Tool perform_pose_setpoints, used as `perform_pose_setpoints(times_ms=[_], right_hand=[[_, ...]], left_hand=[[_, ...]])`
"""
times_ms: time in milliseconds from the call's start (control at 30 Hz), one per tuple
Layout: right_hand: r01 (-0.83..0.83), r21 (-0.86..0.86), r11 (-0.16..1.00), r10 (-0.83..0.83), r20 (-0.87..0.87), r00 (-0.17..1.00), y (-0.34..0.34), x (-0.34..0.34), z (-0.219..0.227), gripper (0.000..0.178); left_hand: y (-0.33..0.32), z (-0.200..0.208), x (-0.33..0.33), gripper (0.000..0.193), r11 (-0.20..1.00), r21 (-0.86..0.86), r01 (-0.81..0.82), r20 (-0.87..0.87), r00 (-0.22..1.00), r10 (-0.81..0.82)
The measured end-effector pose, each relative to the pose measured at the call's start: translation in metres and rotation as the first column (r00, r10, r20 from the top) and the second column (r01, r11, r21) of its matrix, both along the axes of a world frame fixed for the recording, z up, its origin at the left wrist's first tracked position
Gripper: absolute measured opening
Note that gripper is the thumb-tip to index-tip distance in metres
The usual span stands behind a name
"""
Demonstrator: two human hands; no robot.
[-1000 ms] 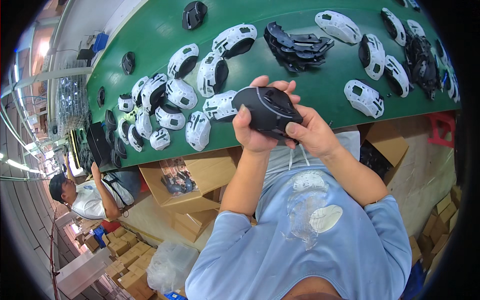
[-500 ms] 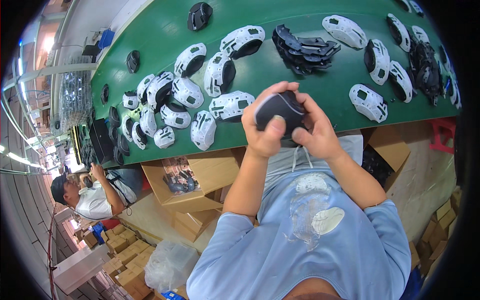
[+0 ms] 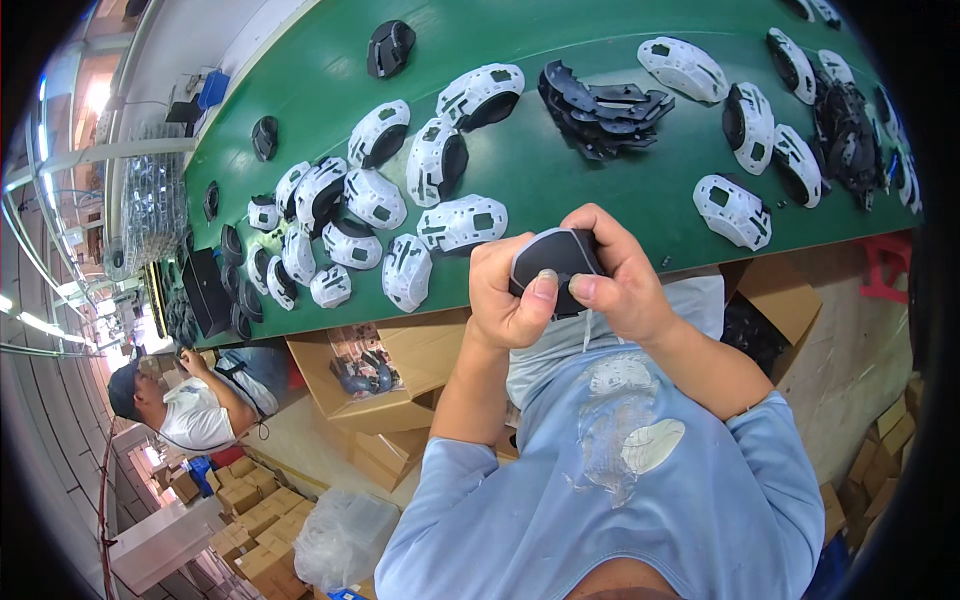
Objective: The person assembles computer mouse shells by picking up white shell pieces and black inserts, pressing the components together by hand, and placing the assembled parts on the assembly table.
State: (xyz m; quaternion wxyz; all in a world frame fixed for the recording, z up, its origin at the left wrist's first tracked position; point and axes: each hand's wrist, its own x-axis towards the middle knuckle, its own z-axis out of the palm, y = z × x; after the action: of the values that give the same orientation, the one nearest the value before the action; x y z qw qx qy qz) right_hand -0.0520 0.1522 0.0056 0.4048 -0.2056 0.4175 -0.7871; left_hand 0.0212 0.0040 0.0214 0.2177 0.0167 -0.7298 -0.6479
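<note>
Between my two hands, just past the table's near edge, is a black, rounded shell-like piece (image 3: pixel 556 262) with a thin grey rim. My left hand (image 3: pixel 505 295) wraps its left side, the thumb pressed on its near face. Round the right side curl the fingers of my right hand (image 3: pixel 628 275), and that thumb also presses near the lower middle. The far side of the piece is hidden by my fingers. Nearest to the left hand on the table lies a white shell piece (image 3: pixel 462 224) with cut-out holes.
A green table (image 3: pixel 580 190) bears several white-and-black shells, a stack of black curved parts (image 3: pixel 605 110) and another black pile (image 3: pixel 848 140). Below the edge stand an open carton (image 3: pixel 375 405) and another box (image 3: pixel 785 300). At the far left sits a co-worker (image 3: pixel 200 405).
Both hands have come down toward me with the black piece, and its face has tilted. My thumbs now press side by side near its lower edge.
</note>
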Motion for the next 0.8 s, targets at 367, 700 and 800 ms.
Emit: perform_pose_setpoints(times_ms=[367, 700, 800], right_hand=[[0.079, -0.078, 0.994, -0.087, -0.112, 0.99, 0.007, -0.035, 0.017, 0.062], [0.586, 0.092, 0.805, -0.525, -0.352, 0.775, 0.145, -0.11, 0.006, 0.022], [0.682, 0.202, 0.703, -0.491, -0.555, 0.671, 0.187, -0.139, 0.007, 0.023]], left_hand=[[-0.079, -0.026, -0.033, 0.056, 0.965, -0.183, -0.188, 0.051, 0.978, 0.2], [-0.239, -0.031, -0.295, 0.061, 0.974, -0.097, -0.207, 0.507, 0.831, 0.227], [-0.252, -0.036, -0.296, 0.067, 0.325, -0.94, -0.099, 0.173, 0.683, 0.71]])
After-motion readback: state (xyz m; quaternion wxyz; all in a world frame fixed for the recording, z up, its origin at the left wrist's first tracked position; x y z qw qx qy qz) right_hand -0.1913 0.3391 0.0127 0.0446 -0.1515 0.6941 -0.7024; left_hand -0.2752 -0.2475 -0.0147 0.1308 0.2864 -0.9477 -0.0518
